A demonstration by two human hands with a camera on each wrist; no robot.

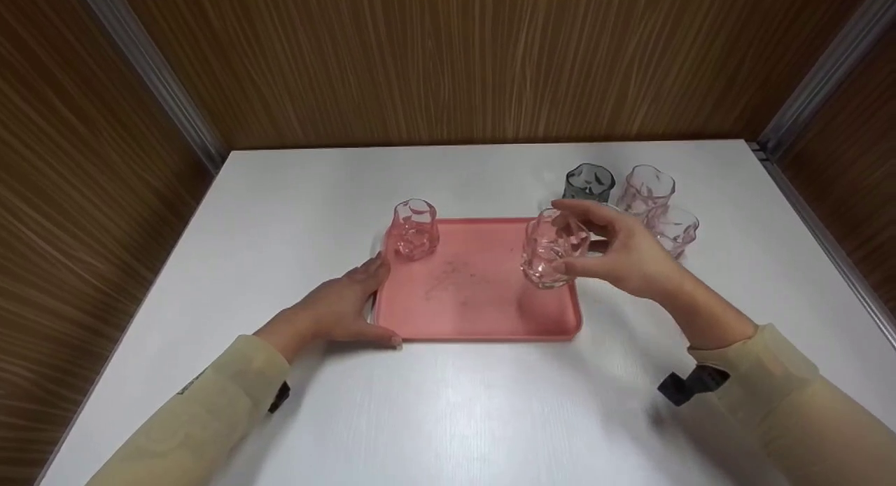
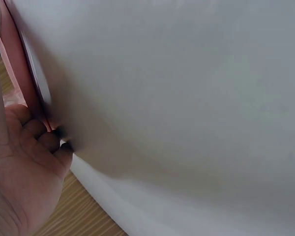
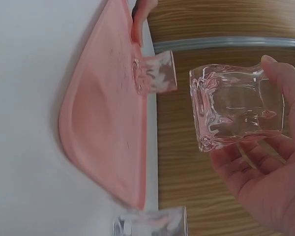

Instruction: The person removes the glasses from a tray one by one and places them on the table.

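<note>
Right hand (image 1: 623, 251) grips a clear glass (image 1: 551, 249) by its side, fingers curled round it, held just above the right part of the pink tray (image 1: 476, 311). In the right wrist view the glass's base is clear of the tray surface.

Left hand (image 1: 336, 307) lies flat against the tray's left edge, fingers straight, thumb along the near-left corner, palm on the white table (image 1: 448, 416).

A second clear glass (image 1: 414, 228) stands in the tray's far-left corner, close to the rim. The tray's middle and near half are bare.

Off the tray's far-right corner: a grey glass (image 1: 589, 182) and two pinkish glasses (image 1: 649, 186) (image 1: 673, 228), bunched together. Wood panels close in three sides; the near table is open.
</note>
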